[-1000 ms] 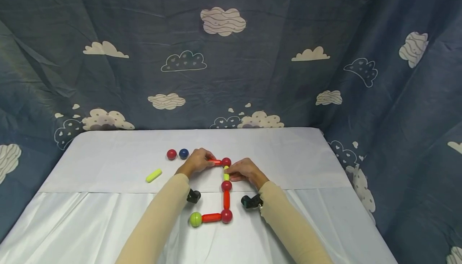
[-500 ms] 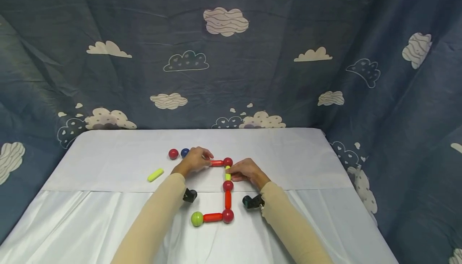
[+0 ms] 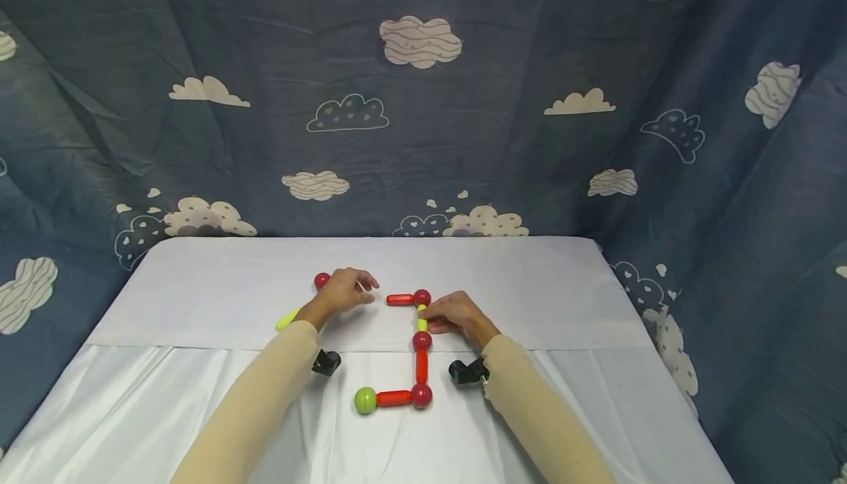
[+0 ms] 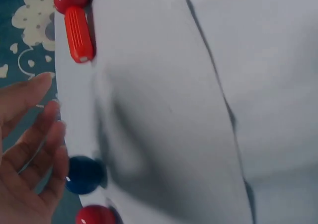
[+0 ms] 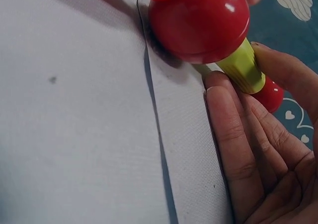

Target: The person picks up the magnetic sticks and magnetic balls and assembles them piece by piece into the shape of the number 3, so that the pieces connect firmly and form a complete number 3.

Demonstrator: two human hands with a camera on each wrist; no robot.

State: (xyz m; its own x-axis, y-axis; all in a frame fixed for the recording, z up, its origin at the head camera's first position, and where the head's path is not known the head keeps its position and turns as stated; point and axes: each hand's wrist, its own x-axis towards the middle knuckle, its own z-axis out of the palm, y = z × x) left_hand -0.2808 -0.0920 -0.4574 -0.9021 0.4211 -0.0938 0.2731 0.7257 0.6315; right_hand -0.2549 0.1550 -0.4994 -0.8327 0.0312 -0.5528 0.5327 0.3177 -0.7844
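Observation:
A chain of magnetic sticks and balls lies on the white table. My right hand (image 3: 455,313) pinches its yellow-green stick (image 5: 243,70) between thumb and fingers, between a far red ball (image 3: 421,298) and a middle red ball (image 3: 421,340). From the far ball a red stick (image 3: 400,299) points left with a free end. Nearer me, another red stick (image 3: 421,366) leads to the corner red ball (image 3: 421,396), then a red stick (image 3: 393,398) to a green ball (image 3: 365,400). My left hand (image 3: 344,291), fingers relaxed and holding nothing, hovers near a blue ball (image 4: 83,175).
A loose red ball (image 3: 321,280) sits beside the blue one, which the left hand hides in the head view. A loose yellow-green stick (image 3: 286,320) lies partly behind the left wrist. A dark curtain with clouds (image 3: 423,138) hangs behind the table.
My left hand has let go of the far red stick and moved left, now covering the blue ball in the head view. The right hand stays on the yellow-green stick.

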